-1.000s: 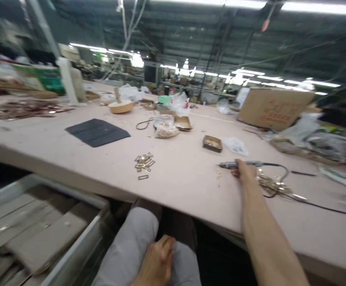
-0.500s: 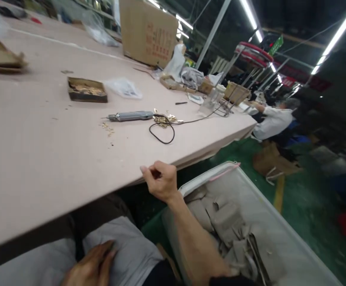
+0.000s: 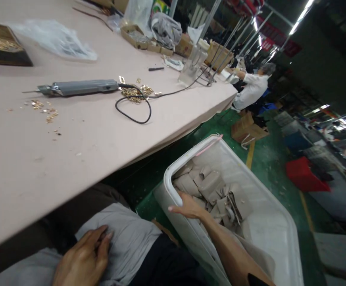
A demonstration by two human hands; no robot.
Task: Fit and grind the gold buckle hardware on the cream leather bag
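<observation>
My right hand [image 3: 187,206] reaches over the near rim of a white plastic bin [image 3: 173,174] on the floor to my right. Its thumb lies along the rim and its fingers are hidden inside, next to beige folded pieces [image 3: 211,186]. My left hand [image 3: 83,258] lies flat on my grey trouser leg with the fingers stretched out, holding nothing. A grey electric screwdriver [image 3: 77,87] lies untouched on the pink table [image 3: 27,159], with its black cable [image 3: 134,115] looped beside a heap of gold metal parts [image 3: 135,93].
Small gold bits [image 3: 43,109] lie scattered near the tool tip. A dark box of gold parts [image 3: 0,47] and a clear plastic bag [image 3: 54,37] sit further back. A co-worker in white [image 3: 252,87] works at the table's far end. A red crate [image 3: 304,174] and cardboard [image 3: 247,127] stand on the green floor.
My right hand let go of the screwdriver, drew back off the table and dropped to the bin. My view swung right and down. The left hand stayed on my thigh.
</observation>
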